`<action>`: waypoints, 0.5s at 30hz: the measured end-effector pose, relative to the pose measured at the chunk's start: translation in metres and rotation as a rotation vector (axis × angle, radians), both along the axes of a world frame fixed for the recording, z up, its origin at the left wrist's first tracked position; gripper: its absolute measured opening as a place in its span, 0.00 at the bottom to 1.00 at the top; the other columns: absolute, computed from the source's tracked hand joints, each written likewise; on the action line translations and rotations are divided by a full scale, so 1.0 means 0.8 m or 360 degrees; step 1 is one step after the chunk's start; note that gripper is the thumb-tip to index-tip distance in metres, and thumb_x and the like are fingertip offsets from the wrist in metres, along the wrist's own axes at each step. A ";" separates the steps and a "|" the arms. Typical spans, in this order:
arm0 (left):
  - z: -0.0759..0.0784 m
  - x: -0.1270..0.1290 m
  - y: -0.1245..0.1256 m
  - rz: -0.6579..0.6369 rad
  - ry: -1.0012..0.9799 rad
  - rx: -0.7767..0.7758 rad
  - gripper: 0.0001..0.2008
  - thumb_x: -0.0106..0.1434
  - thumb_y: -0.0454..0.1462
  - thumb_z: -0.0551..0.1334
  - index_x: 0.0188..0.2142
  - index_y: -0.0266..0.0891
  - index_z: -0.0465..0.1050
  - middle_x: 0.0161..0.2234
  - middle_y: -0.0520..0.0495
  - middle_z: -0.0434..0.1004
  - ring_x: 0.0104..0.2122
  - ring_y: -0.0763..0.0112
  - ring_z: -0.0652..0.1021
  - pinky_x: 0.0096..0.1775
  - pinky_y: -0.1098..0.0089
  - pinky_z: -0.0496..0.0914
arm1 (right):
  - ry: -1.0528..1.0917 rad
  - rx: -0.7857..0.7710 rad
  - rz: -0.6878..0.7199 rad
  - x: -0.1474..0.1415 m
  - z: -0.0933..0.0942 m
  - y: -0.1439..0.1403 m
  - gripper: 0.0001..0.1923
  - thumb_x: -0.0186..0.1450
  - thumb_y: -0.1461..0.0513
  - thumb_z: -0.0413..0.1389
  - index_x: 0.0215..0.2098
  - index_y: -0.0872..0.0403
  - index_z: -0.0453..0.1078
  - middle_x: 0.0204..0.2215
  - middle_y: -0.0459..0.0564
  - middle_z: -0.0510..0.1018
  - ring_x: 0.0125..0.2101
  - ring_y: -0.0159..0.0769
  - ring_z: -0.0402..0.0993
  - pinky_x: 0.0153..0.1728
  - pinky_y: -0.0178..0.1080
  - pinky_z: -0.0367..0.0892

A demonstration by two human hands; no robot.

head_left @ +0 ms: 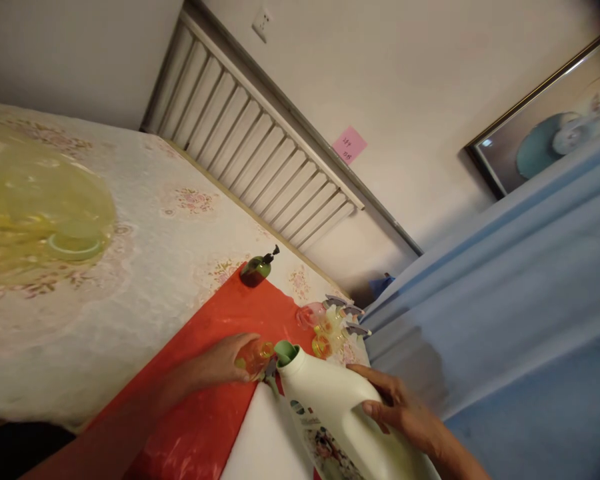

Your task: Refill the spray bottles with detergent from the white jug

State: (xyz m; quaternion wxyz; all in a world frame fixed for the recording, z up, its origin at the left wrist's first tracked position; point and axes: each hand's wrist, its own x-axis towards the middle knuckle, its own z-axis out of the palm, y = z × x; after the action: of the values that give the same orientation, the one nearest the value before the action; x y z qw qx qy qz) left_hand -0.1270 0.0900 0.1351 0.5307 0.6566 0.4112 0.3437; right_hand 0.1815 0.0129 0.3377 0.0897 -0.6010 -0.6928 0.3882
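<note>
My right hand [397, 410] grips a large white jug [340, 417] with a green open neck, tilted so the neck points at a small clear bottle [257, 357]. My left hand [220, 363] is wrapped around that small bottle, which holds yellowish liquid and stands on a red mat [205, 400]. The jug's spout sits right beside the bottle's mouth.
Three small spray bottles [333, 323] with grey triggers stand at the mat's far edge. A dark green pump bottle [257, 268] stands at the mat's far corner. A blurred yellow plastic shape [40, 213] lies on the floral tablecloth to the left. Blue fabric [505, 320] hangs on the right.
</note>
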 end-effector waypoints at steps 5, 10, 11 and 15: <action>0.006 -0.002 -0.001 -0.0047 -0.0047 -0.0037 0.35 0.46 0.36 0.65 0.57 0.38 0.66 0.60 0.43 0.71 0.60 0.50 0.68 0.56 0.65 0.67 | -0.0035 -0.0041 0.0057 -0.003 0.002 0.004 0.34 0.61 0.47 0.61 0.61 0.52 0.66 0.35 0.48 0.75 0.24 0.27 0.62 0.19 0.28 0.57; 0.006 -0.004 -0.002 -0.0058 -0.0068 -0.0053 0.37 0.47 0.35 0.65 0.59 0.39 0.63 0.61 0.42 0.69 0.61 0.50 0.67 0.57 0.63 0.67 | -0.0041 -0.0055 0.0070 -0.006 0.003 0.006 0.33 0.61 0.47 0.61 0.60 0.52 0.67 0.33 0.47 0.74 0.23 0.27 0.61 0.18 0.28 0.57; 0.005 -0.004 -0.002 -0.0056 -0.0064 -0.0055 0.38 0.47 0.35 0.65 0.59 0.38 0.62 0.62 0.42 0.68 0.61 0.50 0.67 0.57 0.63 0.66 | -0.0043 -0.0054 0.0074 -0.006 0.003 0.007 0.33 0.60 0.47 0.61 0.60 0.53 0.68 0.32 0.47 0.74 0.23 0.26 0.60 0.18 0.28 0.56; 0.008 -0.003 -0.002 -0.0060 -0.0070 -0.0051 0.37 0.47 0.35 0.65 0.59 0.37 0.63 0.61 0.41 0.69 0.61 0.50 0.68 0.57 0.61 0.66 | -0.0074 -0.0046 0.0089 -0.008 0.005 0.010 0.34 0.61 0.47 0.61 0.60 0.53 0.67 0.32 0.47 0.74 0.22 0.26 0.59 0.18 0.28 0.56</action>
State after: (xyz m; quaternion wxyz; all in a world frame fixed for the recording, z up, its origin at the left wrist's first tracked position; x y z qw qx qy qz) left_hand -0.1296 0.0881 0.1418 0.5565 0.6479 0.3923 0.3414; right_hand 0.1753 0.0211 0.3416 0.0539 -0.5916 -0.7057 0.3863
